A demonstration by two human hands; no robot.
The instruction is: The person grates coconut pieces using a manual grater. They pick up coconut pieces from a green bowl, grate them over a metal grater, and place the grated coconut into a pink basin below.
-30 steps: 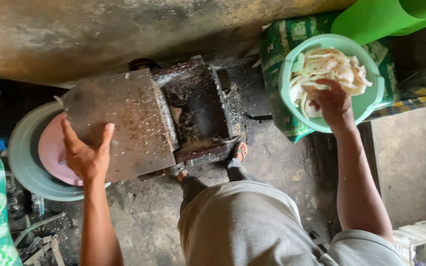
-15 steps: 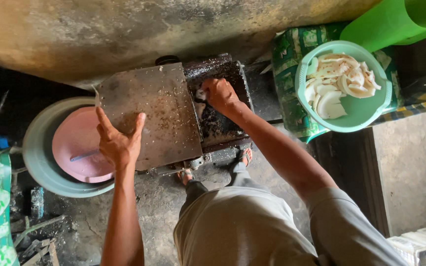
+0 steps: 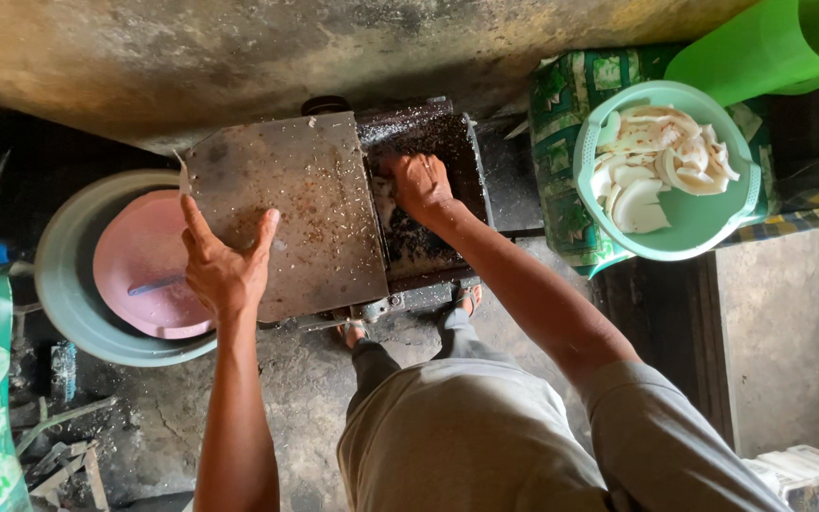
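A rusty metal machine stands in front of me, with a flat speckled lid (image 3: 286,204) on its left part and a dark open hopper (image 3: 438,152) on its right. My left hand (image 3: 223,265) lies flat on the lid's left edge, fingers spread. My right hand (image 3: 419,185) reaches down into the hopper, fingers curled; whether it holds any pieces I cannot tell. A pale green basket (image 3: 694,232) with several white coconut pieces (image 3: 656,171) sits to the right.
A grey-green tub (image 3: 63,303) with a pink basin (image 3: 139,270) inside stands left of the machine. A bright green plastic container (image 3: 770,43) is at the top right. A patterned green sack (image 3: 561,142) lies under the basket. My feet rest under the machine.
My right hand left the basket of white pieces and came over into the hopper. My left hand stayed on the lid. The view shifted so the machine sits more central.
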